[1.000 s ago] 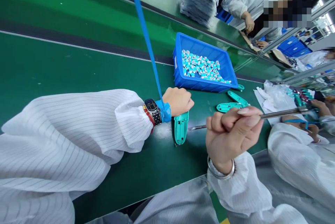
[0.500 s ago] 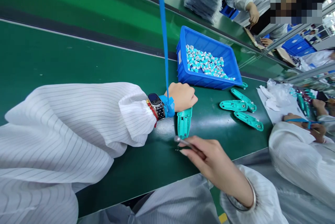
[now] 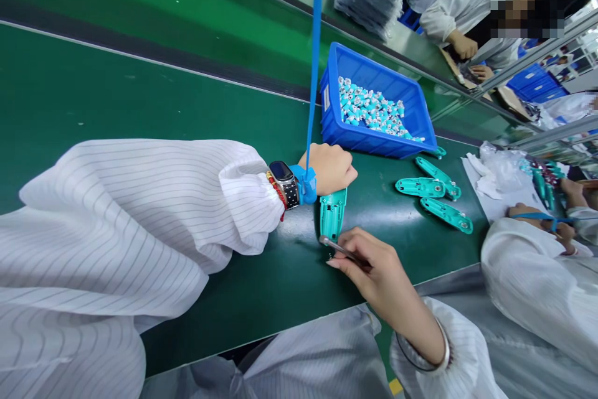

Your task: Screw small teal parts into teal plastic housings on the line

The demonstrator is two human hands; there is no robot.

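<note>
My left hand (image 3: 331,168) is closed over the far end of a teal plastic shell (image 3: 332,217), which lies on the green table with its hollow, ribbed inside facing up. The fingertips of that hand are hidden beneath it. My right hand (image 3: 374,262) grips a slim silver metal tool (image 3: 340,249) between thumb and fingers. The tool's rounded end is by the near end of the shell; whether they touch, I cannot tell. Close to my right thumb tip shows a tiny shiny bit, too small to name.
A blue bin (image 3: 380,144) of small teal-and-white parts stands beyond my left hand. Several teal shells (image 3: 446,215) lie to the right. A blue strap (image 3: 316,56) runs up from my left wrist. Co-workers sit at right, near a white sheet (image 3: 476,184), and across the bench.
My right hand and the metal tool have moved slightly up, closer to the shell's near end. My left hand stays on the shell. The whole view has shifted slightly.
</note>
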